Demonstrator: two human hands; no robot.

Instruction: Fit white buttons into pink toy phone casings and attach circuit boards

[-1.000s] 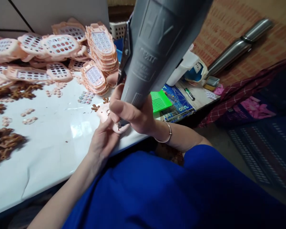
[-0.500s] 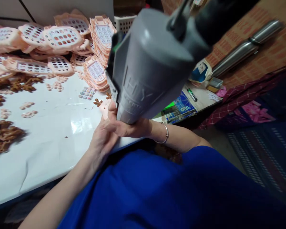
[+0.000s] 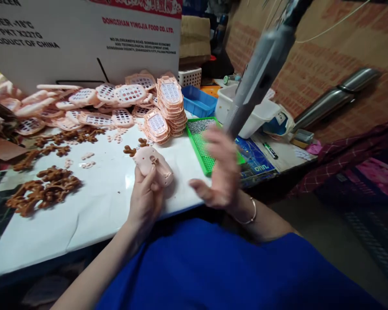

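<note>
My left hand [image 3: 145,194] grips a pale pink plastic toy phone casing [image 3: 144,160] with brown antlers [image 3: 135,147] at its top. Its back, with screw holes and a small recess, faces up, and my thumb presses near the recess. My right hand [image 3: 222,170], slightly blurred, has its fingers spread and holds nothing. Just above and behind it hangs a grey electric screwdriver [image 3: 257,71], slanting up to the right. Behind the right hand lies a green tray [image 3: 196,148] of small silvery screws [image 3: 202,125].
Pink phone faces [image 3: 171,97] stand stacked at the back, beside a heap of similar parts [image 3: 129,94]. Brown antler pieces [image 3: 43,189] lie at left. A blue basket [image 3: 198,101], white tub [image 3: 261,112] and steel flask [image 3: 338,97] stand at back right.
My right hand has let go of the electric screwdriver and opened. The screwdriver has risen away up and to the right. The toy casing in my left hand now shows its back.
</note>
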